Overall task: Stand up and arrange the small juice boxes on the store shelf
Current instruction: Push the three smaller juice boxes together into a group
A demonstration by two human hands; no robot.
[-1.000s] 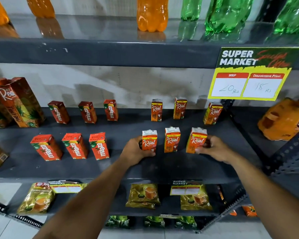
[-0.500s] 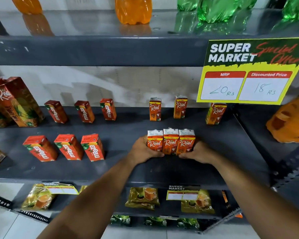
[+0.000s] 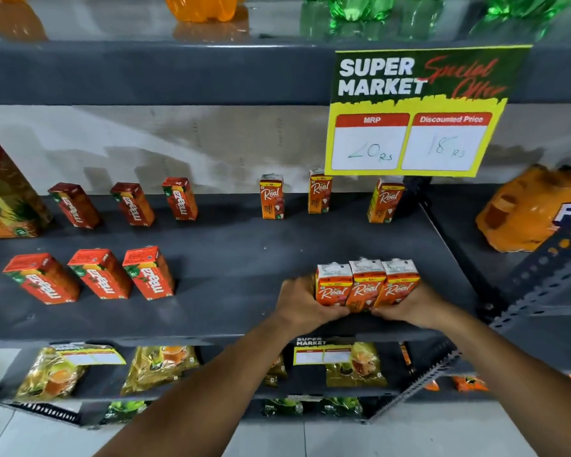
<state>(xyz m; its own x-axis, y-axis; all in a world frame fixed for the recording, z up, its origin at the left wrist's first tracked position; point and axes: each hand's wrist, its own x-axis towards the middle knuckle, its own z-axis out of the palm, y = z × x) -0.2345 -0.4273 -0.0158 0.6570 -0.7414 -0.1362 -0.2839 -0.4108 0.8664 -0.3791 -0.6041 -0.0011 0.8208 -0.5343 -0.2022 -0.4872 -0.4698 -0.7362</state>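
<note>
**Three Real boxes pressed together at the shelf's front edge**

At the far left of the frame a large juice carton (image 3: 9,192) leans on the dark grey shelf (image 3: 231,268). Just right of it stand two rows of red Maaza boxes: three at the back (image 3: 131,202) and three nearer the front (image 3: 94,275), each spaced apart from its neighbour.

Right of centre, along the back wall, three small Real boxes (image 3: 320,196) stand upright and well apart.

In the lower middle of the frame, near the shelf's front edge, three more Real juice boxes (image 3: 366,285) stand upright, side by side and touching. The left hand (image 3: 302,306) cups the left box of the trio, fingers wrapped around its side and lower front. The right hand (image 3: 416,308) does the same on the right box, so the two hands squeeze the group between them.

Above these, a yellow and green price sign (image 3: 416,110) hangs from the upper shelf, reading 20 Rs and 18 Rs. At the far right lies an orange plastic pack (image 3: 528,209). Tea packets (image 3: 162,364) fill the shelf below.
</note>
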